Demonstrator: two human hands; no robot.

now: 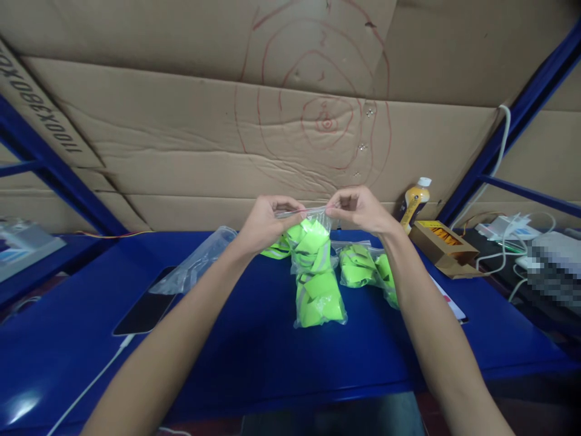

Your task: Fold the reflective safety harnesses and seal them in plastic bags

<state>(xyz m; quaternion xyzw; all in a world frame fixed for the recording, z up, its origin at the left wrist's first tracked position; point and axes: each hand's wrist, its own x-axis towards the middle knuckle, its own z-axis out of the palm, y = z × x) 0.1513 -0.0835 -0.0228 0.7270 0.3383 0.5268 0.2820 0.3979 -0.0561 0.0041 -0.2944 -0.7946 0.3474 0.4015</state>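
Between my two hands I hold up a clear zip bag (312, 245) by its top edge. Folded bright yellow-green strips with grey reflective bands fill it. My left hand (272, 219) pinches the left end of the bag's mouth, and my right hand (356, 209) pinches the right end. Just below the held bag, a second filled bag (319, 300) lies on the blue table (254, 351). Loose yellow-green strips (275, 248) show behind my left hand. More filled bags (358, 265) lie near my right forearm, which partly covers one of them.
Flat clear plastic bags (193, 263) lie partly over a phone (143, 312) with a white cable. At the right stand a yellow bottle (415, 203) and an open cardboard box (445, 248). A cardboard wall (181, 133) with red rings drawn on it closes off the back.
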